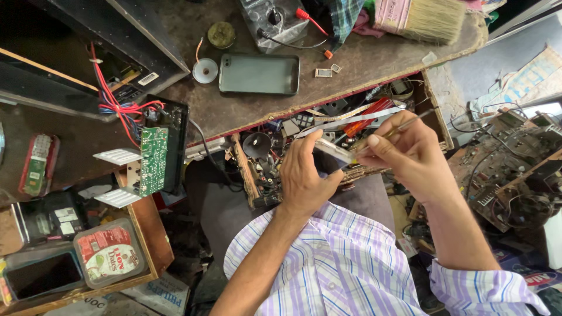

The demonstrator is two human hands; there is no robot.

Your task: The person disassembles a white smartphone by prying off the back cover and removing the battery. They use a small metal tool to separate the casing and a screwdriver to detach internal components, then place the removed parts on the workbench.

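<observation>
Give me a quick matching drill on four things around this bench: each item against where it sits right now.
Items:
1. phone
2. brush
3. green circuit board
4. thin metal tool

Places:
A. held in the right hand
B. far right end of the bench top
C. flat in the middle of the bench top, beside a solder spool
D. left of the open drawer, under red wires

Pairs: 1-C, 2-B, 3-D, 4-A
</observation>
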